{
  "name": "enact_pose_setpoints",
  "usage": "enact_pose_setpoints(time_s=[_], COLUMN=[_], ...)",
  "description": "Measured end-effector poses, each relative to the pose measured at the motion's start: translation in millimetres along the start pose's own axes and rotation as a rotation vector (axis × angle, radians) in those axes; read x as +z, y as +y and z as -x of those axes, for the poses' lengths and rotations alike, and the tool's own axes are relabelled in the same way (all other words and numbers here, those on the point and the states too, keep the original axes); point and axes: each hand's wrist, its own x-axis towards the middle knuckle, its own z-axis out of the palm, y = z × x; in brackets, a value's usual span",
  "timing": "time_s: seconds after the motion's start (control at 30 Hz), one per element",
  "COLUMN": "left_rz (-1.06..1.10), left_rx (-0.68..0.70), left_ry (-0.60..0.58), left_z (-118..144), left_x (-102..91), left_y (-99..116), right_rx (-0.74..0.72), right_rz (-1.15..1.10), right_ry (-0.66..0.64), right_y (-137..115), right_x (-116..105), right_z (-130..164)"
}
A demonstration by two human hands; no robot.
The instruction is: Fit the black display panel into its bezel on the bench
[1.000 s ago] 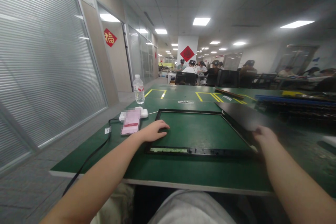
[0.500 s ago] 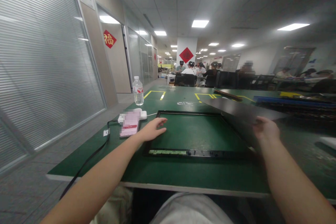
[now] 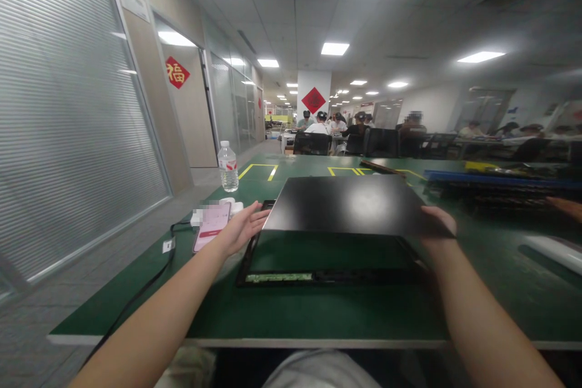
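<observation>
A thin, dark, glossy flat panel (image 3: pixel 350 203) is held above a black rectangular frame (image 3: pixel 364 276) lying on the green table. My right hand (image 3: pixel 439 224) is closed on the panel's right edge, thumb on top. At the opposite edge, my left hand (image 3: pixel 245 227) has its fingers stretched out, with the tips by the panel's left side; whether they touch it is unclear. A green circuit strip (image 3: pixel 279 277) shows in the frame's near side. The panel covers much of the frame's far part.
A phone (image 3: pixel 213 227) and a white charger with a cable lie left of the frame, with a water bottle (image 3: pixel 228 167) behind them. On the right are a stack of blue and dark strips (image 3: pixel 482 182), a white object (image 3: pixel 555 253) and another person's hand (image 3: pixel 566 206).
The panel has swung left from the right side and is now over the frame. My left hand has shifted left and turned with fingers extended. Another person's hand has appeared at the right.
</observation>
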Motion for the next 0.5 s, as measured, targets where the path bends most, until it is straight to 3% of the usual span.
enact_pose_setpoints(time_s=[0.13,0.37,0.5], left_rz=[-0.034,-0.015,0.071], left_rx=[-0.086,-0.076,-0.089], left_ry=[-0.005,-0.044,0.077], left_z=[3.0,10.1,13.3], left_x=[-0.8,0.6,4.0], left_y=[5.2,5.0,-1.4], right_rx=[0.136,0.231,0.296], right_rz=[-0.055,0.068,0.108], right_ry=[-0.033,-0.128,-0.217], right_y=[7.1,27.4,30.8], right_x=[0.3,3.6,3.9], right_z=[2.2,11.1,16.8])
